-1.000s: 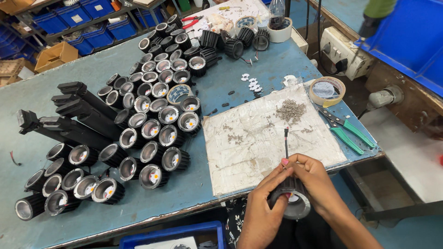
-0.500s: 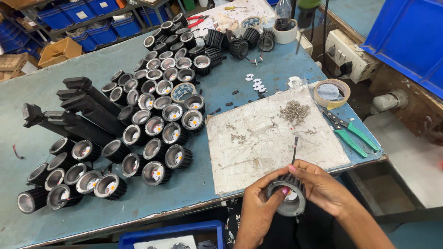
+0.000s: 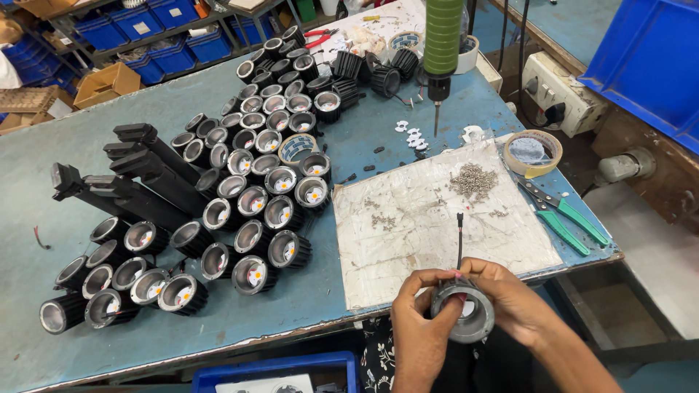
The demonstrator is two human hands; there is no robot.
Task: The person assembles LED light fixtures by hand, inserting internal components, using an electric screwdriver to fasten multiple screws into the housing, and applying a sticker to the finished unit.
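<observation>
Both my hands hold one grey ring-shaped lamp housing (image 3: 466, 317) at the near edge of the blue table (image 3: 342, 306). My left hand (image 3: 416, 320) grips its left side, fingers curled over the rim. My right hand (image 3: 510, 298) wraps its right side. A thin black wire (image 3: 459, 240) with a small plug at its tip stands up from the housing, over a worn white sheet (image 3: 429, 218). A pile of small screws (image 3: 473, 180) lies on the far part of that sheet.
Several black lamp housings (image 3: 247, 196) and black track fittings (image 3: 138, 182) cover the table's left half. A green-handled electric screwdriver (image 3: 441, 44) hangs above the table. Green-handled pliers (image 3: 561, 215) and a tape roll (image 3: 534, 153) lie at right. Blue bins (image 3: 167, 36) stand behind.
The camera view has tilted, bringing the hanging screwdriver into view. My hands with the housing have drifted slightly lower and right; the wire still points up.
</observation>
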